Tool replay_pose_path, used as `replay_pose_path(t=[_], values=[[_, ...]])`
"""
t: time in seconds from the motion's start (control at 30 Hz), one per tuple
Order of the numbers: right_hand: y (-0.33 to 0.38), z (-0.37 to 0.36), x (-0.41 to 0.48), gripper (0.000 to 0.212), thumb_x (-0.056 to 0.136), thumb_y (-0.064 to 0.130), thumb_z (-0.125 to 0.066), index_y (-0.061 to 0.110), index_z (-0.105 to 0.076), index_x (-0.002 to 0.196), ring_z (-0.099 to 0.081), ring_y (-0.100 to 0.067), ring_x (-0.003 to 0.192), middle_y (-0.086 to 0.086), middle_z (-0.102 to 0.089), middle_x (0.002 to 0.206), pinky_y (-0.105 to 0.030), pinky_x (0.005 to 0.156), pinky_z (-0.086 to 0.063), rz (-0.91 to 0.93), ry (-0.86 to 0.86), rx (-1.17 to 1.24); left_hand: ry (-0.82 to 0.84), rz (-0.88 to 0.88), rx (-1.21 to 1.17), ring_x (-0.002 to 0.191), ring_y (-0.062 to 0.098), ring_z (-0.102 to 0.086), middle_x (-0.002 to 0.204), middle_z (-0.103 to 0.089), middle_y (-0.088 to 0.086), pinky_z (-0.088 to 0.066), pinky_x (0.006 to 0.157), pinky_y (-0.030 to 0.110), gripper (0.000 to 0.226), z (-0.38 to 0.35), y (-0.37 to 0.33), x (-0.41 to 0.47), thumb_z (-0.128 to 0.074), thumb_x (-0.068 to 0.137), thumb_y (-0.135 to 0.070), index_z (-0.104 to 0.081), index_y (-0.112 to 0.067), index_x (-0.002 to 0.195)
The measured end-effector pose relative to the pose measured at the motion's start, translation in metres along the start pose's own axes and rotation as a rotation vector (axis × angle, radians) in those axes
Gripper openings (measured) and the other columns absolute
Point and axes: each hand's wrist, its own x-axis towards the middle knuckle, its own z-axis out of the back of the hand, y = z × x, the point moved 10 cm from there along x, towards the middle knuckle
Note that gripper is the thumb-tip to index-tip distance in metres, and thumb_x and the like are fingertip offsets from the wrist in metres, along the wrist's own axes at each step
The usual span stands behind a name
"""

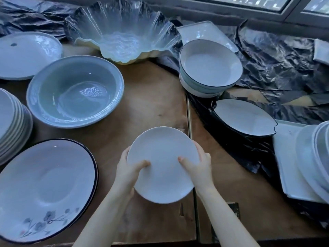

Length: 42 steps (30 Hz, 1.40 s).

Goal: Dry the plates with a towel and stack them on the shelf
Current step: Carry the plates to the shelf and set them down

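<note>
- Centrally, wooden tabletop (151, 97): crockery stands along its left and right edges.
- Grey bowl (74, 91): upright, near left edge.
- White plate (162, 164): held over near edge.
- Left hand (129, 168), right hand (199, 166): each grips the plate's rim, thumb on top.

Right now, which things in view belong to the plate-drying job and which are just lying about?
Job: white plate, held by left hand and right hand; plate stack at left; floral plate.
Lying about: ruffled glass bowl; grey-blue bowl; leaf-shaped dish; black plastic sheet. No towel visible.
</note>
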Motion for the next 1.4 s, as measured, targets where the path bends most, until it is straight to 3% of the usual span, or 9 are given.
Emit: replay_pose_path(t=[0.07, 0.2, 0.5, 0.67, 0.87, 1.03, 1.13, 1.3, 1.4], values=[[-0.005, 0.001, -0.005, 0.072, 0.062, 0.043, -0.065, 0.045, -0.050, 0.133, -0.046, 0.014, 0.094, 0.000, -0.043, 0.112, -0.022, 0.074, -0.043, -0.014, -0.012, -0.001, 0.008, 0.017, -0.003, 0.105, 0.023, -0.068, 0.117, -0.069, -0.001, -0.057, 0.089, 0.048, 0.072, -0.001, 0.003, -0.001, -0.077, 0.052, -0.019, -0.060, -0.032, 0.121], [-0.007, 0.003, -0.009, 0.070, 0.065, 0.044, -0.065, 0.044, -0.049, 0.133, -0.047, 0.007, 0.099, 0.001, -0.044, 0.115, -0.030, 0.081, -0.048, -0.014, -0.030, -0.005, 0.032, 0.013, -0.004, 0.104, 0.022, -0.068, 0.114, -0.070, -0.003, -0.058, 0.082, 0.043, 0.069, -0.004, 0.002, -0.001, -0.077, 0.053, -0.019, -0.061, -0.035, 0.118], [-0.007, 0.002, -0.009, 0.069, 0.065, 0.044, -0.066, 0.042, -0.049, 0.132, -0.046, 0.014, 0.096, 0.006, -0.043, 0.114, -0.015, 0.070, -0.041, 0.011, -0.009, 0.014, 0.071, 0.000, -0.010, 0.105, 0.023, -0.068, 0.114, -0.071, -0.004, -0.057, 0.090, 0.049, 0.071, -0.006, 0.003, 0.001, -0.077, 0.054, -0.019, -0.061, -0.034, 0.122], [-0.011, 0.001, -0.009, 0.068, 0.066, 0.044, -0.068, 0.046, -0.049, 0.131, -0.050, 0.002, 0.101, 0.015, -0.040, 0.114, -0.017, 0.069, -0.043, -0.010, -0.003, 0.071, 0.086, -0.018, -0.011, 0.107, 0.025, -0.068, 0.116, -0.071, -0.001, -0.056, 0.092, 0.052, 0.073, -0.006, 0.002, 0.003, -0.077, 0.055, -0.018, -0.061, -0.030, 0.125], [-0.013, 0.001, -0.010, 0.065, 0.067, 0.044, -0.067, 0.049, -0.046, 0.129, -0.049, 0.003, 0.100, 0.017, -0.038, 0.116, -0.017, 0.070, -0.042, -0.002, 0.000, 0.087, 0.097, -0.019, -0.014, 0.108, 0.027, -0.068, 0.118, -0.071, 0.001, -0.056, 0.093, 0.053, 0.074, -0.007, 0.003, 0.003, -0.077, 0.055, -0.016, -0.060, -0.029, 0.126], [-0.013, -0.001, -0.009, 0.054, 0.082, 0.022, -0.073, 0.038, -0.051, 0.130, -0.047, 0.010, 0.102, 0.012, -0.037, 0.125, -0.010, 0.072, -0.038, 0.038, 0.024, 0.080, 0.097, -0.026, -0.035, 0.105, 0.030, -0.070, 0.117, -0.072, 0.005, -0.059, 0.080, 0.045, 0.075, -0.007, 0.004, 0.002, -0.076, 0.055, -0.011, -0.061, -0.026, 0.127], [-0.012, 0.000, -0.009, 0.055, 0.083, 0.019, -0.072, 0.032, -0.052, 0.133, -0.050, -0.006, 0.108, 0.006, -0.042, 0.130, -0.018, 0.076, -0.041, 0.048, 0.034, 0.088, 0.083, -0.029, -0.028, 0.103, 0.029, -0.070, 0.116, -0.072, 0.005, -0.059, 0.075, 0.043, 0.073, -0.008, 0.002, -0.002, -0.076, 0.055, -0.012, -0.062, -0.026, 0.126], [-0.015, -0.001, -0.006, 0.057, 0.084, 0.018, -0.072, 0.029, -0.050, 0.135, -0.049, -0.013, 0.113, 0.004, -0.041, 0.131, -0.029, 0.088, -0.043, 0.064, 0.040, 0.105, 0.057, -0.043, -0.001, 0.093, 0.023, -0.074, 0.109, -0.075, 0.002, -0.058, 0.062, 0.034, 0.066, -0.009, -0.003, -0.005, -0.076, 0.054, -0.013, -0.066, -0.027, 0.119], [-0.016, -0.003, -0.006, 0.062, 0.084, 0.020, -0.071, 0.027, -0.046, 0.140, -0.048, -0.015, 0.118, 0.005, -0.039, 0.135, -0.036, 0.094, -0.047, 0.047, 0.040, 0.123, 0.047, -0.054, 0.038, 0.098, 0.025, -0.072, 0.112, -0.073, 0.003, -0.059, 0.070, 0.038, 0.068, -0.007, -0.004, -0.005, -0.077, 0.055, -0.015, -0.065, -0.026, 0.121]])
